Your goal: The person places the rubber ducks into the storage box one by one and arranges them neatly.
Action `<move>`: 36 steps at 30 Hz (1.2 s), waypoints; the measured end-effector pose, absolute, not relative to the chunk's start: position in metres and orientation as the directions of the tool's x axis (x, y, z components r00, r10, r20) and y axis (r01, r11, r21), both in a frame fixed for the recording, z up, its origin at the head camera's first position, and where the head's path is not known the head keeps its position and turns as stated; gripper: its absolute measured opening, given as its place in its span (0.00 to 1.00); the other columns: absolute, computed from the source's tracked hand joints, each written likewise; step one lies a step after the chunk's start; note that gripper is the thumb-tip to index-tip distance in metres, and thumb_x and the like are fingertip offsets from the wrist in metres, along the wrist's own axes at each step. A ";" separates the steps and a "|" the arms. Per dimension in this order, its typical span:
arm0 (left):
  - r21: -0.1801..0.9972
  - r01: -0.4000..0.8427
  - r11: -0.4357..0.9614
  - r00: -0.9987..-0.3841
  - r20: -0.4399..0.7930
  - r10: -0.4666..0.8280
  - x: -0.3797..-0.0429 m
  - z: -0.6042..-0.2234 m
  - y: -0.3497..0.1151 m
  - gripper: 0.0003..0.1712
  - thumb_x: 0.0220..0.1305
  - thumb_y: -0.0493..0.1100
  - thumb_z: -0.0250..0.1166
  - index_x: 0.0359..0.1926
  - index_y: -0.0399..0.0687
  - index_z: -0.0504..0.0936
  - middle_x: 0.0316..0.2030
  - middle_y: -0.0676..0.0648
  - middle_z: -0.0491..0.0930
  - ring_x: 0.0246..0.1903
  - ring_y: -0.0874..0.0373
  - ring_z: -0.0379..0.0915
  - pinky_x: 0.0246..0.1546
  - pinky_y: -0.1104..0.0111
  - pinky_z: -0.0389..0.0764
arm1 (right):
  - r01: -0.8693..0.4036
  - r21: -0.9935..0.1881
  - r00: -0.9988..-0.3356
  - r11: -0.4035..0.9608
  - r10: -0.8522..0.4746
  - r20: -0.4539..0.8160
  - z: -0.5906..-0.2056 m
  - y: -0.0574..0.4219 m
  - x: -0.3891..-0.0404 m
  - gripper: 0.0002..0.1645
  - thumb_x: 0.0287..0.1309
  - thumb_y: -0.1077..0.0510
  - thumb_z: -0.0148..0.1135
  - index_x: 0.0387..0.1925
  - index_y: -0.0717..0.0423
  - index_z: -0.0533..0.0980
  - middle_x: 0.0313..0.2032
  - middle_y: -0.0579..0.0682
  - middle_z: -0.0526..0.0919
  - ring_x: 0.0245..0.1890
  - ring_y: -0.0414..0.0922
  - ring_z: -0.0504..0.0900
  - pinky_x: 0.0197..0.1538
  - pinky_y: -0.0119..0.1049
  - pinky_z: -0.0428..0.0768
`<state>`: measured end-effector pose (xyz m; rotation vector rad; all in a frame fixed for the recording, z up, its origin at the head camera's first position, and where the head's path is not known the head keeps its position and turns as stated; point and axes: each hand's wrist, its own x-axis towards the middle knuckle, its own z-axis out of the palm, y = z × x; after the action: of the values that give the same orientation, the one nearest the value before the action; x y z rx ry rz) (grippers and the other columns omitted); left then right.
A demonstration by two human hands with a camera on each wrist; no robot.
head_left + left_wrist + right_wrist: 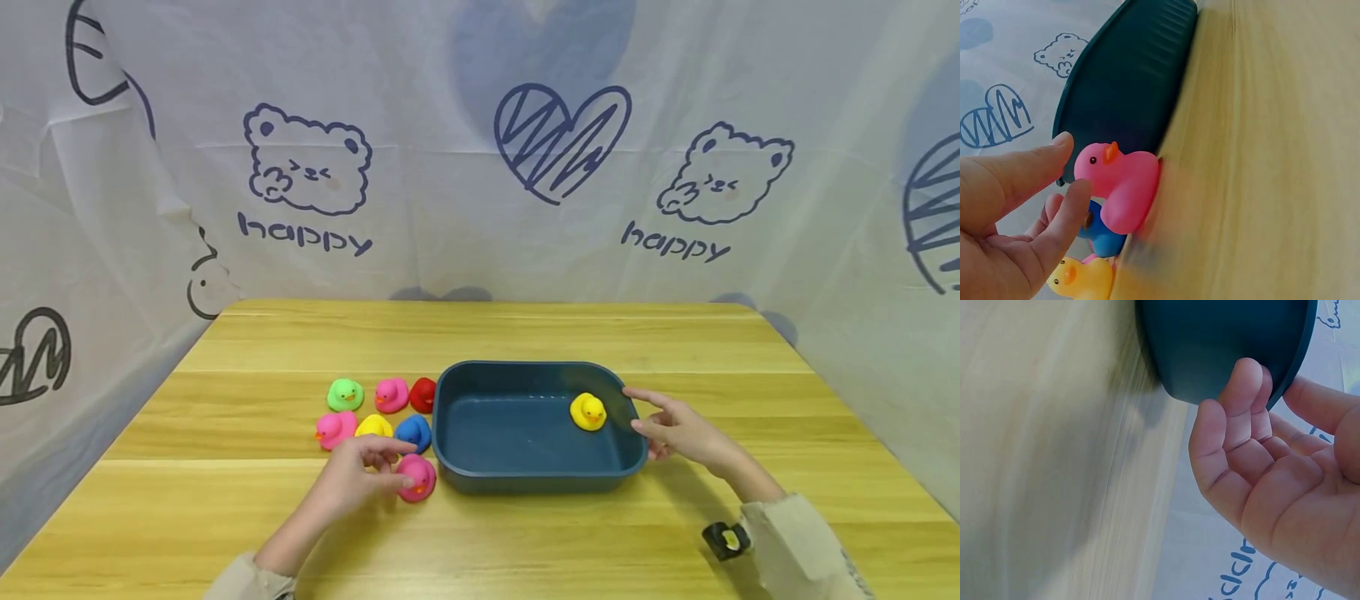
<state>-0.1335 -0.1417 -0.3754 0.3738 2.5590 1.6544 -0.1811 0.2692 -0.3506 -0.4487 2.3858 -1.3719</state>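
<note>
A magenta-pink rubber duck (417, 478) sits at the near left corner of the dark blue-green plastic bin (525, 483). My left hand (358, 475) reaches toward this duck, its thumb and fingertips apart beside the head in the left wrist view. Over at the bin's right end, my right hand (686, 432) holds the rim, its fingers (1240, 394) bent against the outer wall and its thumb at the edge. One yellow rubber duck (588, 412) lies inside the bin near that end.
Left of the bin stand a blue duck (413, 433), a red duck (423, 395), two pink ducks, a green duck (345, 395) and a yellow duck (373, 426). A printed white curtain (435, 208) hangs behind the wooden table (525, 550).
</note>
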 end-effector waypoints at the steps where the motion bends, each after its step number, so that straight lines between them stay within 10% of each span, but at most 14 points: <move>1: 0.910 0.149 0.386 -0.968 0.054 0.244 -0.134 -0.376 -0.142 0.19 0.44 0.36 0.71 0.40 0.33 0.80 0.23 0.45 0.72 0.21 0.57 0.66 0.15 0.75 0.64 | -0.096 -0.871 -0.888 0.481 -0.437 -0.143 -0.351 0.269 -0.181 0.37 0.62 0.57 0.51 0.65 0.67 0.47 0.22 0.55 0.75 0.20 0.51 0.73 0.25 0.39 0.75; 19: 0.962 0.027 0.273 -0.954 -0.057 0.294 -0.135 -0.387 -0.142 0.20 0.46 0.30 0.68 0.43 0.28 0.77 0.26 0.45 0.72 0.22 0.56 0.70 0.24 0.66 0.78 | -0.094 -0.878 -0.883 0.470 -0.446 -0.144 -0.350 0.268 -0.180 0.36 0.62 0.57 0.50 0.65 0.68 0.47 0.21 0.54 0.73 0.19 0.50 0.72 0.24 0.38 0.74; 36: 0.851 0.218 0.477 -0.957 0.092 0.275 -0.135 -0.364 -0.145 0.17 0.42 0.34 0.71 0.39 0.36 0.83 0.22 0.50 0.74 0.24 0.57 0.67 0.21 0.72 0.68 | -0.085 -0.877 -0.885 0.473 -0.441 -0.152 -0.350 0.269 -0.181 0.37 0.62 0.57 0.50 0.65 0.67 0.47 0.22 0.54 0.74 0.20 0.51 0.73 0.25 0.39 0.74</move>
<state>-0.1345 -0.1451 -0.3642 0.4426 2.6505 1.5140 -0.1805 0.2690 -0.3499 -0.4427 2.3673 -1.3797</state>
